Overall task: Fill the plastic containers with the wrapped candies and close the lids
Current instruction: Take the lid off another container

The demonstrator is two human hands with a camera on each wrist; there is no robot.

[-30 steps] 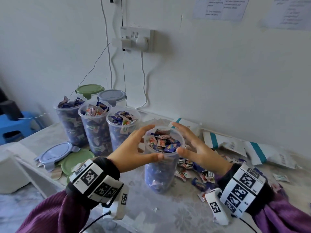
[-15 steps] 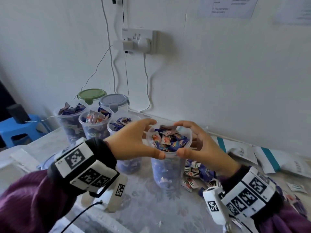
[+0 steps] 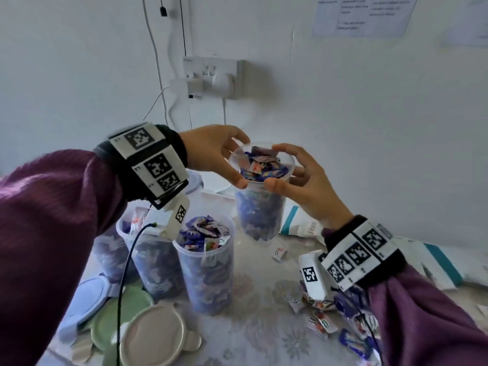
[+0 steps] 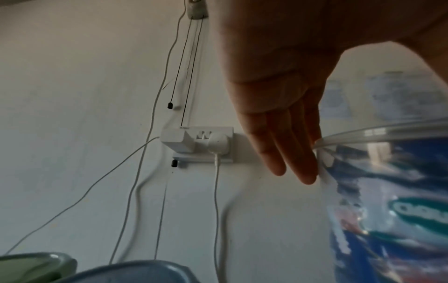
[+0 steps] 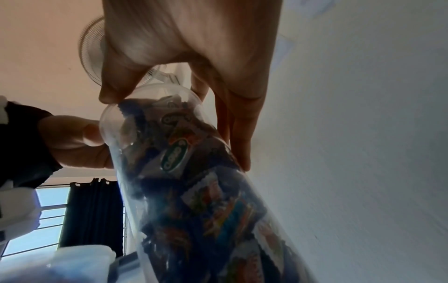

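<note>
Taking the wall socket [image 3: 213, 77] as the landmark: well below it to the left, three loose lids [image 3: 155, 336], green, pale blue and beige, lie on the table [image 3: 253, 336]. Just right of them stand open, candy-filled containers [image 3: 207, 262], none lidded. Directly beneath the socket, the left hand [image 3: 214, 154] and right hand [image 3: 303, 180] each curl thumb and fingers round the rim of a full container [image 3: 260, 196] held clear of the table. Below the socket to the right, stray wrapped candies [image 3: 324, 313] lie scattered. Filling looks largely done; capping the open tubs appears to remain.
</note>
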